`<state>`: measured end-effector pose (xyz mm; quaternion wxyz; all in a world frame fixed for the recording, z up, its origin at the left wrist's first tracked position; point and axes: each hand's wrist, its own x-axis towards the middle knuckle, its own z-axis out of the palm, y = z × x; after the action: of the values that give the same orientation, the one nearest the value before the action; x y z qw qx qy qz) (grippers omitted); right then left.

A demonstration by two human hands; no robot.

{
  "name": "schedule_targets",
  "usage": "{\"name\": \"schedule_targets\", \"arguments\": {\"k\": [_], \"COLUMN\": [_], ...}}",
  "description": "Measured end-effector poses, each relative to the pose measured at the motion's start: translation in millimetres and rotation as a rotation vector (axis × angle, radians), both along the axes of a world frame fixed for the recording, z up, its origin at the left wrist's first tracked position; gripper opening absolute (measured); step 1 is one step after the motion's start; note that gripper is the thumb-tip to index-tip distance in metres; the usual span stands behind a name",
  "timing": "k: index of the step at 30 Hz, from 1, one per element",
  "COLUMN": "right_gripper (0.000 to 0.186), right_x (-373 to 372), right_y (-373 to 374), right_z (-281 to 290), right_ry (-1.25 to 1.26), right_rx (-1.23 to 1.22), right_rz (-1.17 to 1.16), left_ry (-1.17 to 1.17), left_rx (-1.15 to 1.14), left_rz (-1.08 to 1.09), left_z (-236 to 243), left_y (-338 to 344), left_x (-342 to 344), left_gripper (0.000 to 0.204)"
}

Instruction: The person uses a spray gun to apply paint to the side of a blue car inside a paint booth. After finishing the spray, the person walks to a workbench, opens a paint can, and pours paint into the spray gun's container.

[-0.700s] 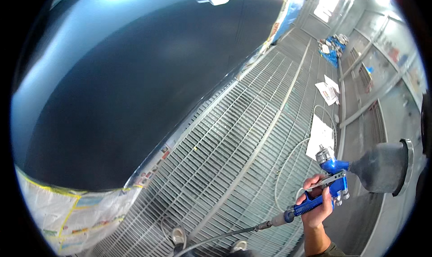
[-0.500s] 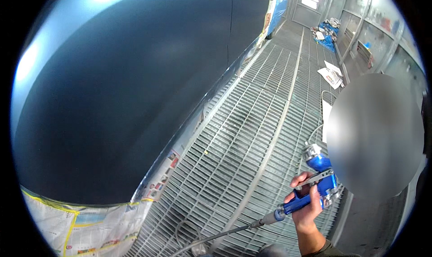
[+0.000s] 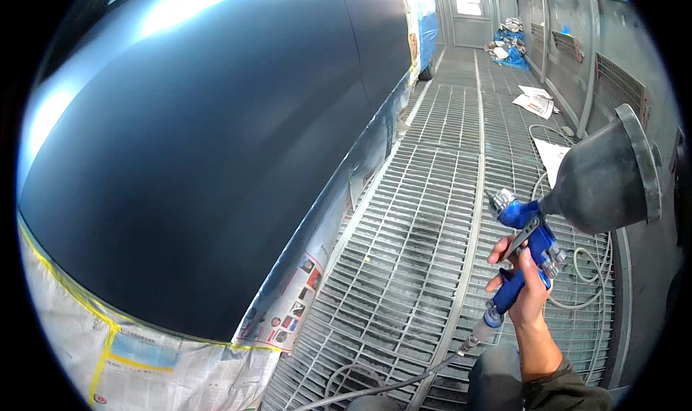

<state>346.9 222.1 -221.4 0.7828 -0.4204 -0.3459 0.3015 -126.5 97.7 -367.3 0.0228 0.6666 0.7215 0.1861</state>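
The car side (image 3: 202, 166), filling the left of the frame, wears a dark, matt and fairly even coat. Masking paper (image 3: 155, 378) and yellow tape (image 3: 68, 285) are on along its lower edge, so masking looks done here and coating well on. Whether another pass or a touch-up is left, I cannot tell; unmasking clearly is.

The gun (image 3: 528, 220) is at lower right, nozzle toward the car but well apart from it, with no mist visible. The right hand (image 3: 532, 296) has its grip clamped round the handle, fingers by the trigger; whether that is pulled is unclear. The left hand is out of frame.

Open grating (image 3: 404, 231) runs up the middle. The wall (image 3: 613, 22) bounds the right, near the cup (image 3: 602, 177); the hose (image 3: 404, 386) trails across the bottom.
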Motion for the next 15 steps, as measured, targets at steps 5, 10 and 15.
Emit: {"name": "schedule_targets", "arguments": {"k": [5, 10, 15], "right_gripper": [0.061, 0.076, 0.052], "right_x": [-14, -20, -15], "right_y": [-22, -25, -24], "right_z": [-39, -44, -20], "right_ry": [-0.031, -0.034, -0.128], "right_rx": [0.081, 0.174, 0.098], "right_rz": [0.297, 0.511, 0.202], "left_ry": [-0.034, -0.087, -0.336], "left_rx": [0.018, 0.055, -0.070], "left_rz": [-0.064, -0.101, -0.053], "left_z": [-25, -7, -31], "left_y": [3, -5, -8], "left_x": [-6, 2, 5], "left_gripper": [0.027, 0.028, 0.030]}}
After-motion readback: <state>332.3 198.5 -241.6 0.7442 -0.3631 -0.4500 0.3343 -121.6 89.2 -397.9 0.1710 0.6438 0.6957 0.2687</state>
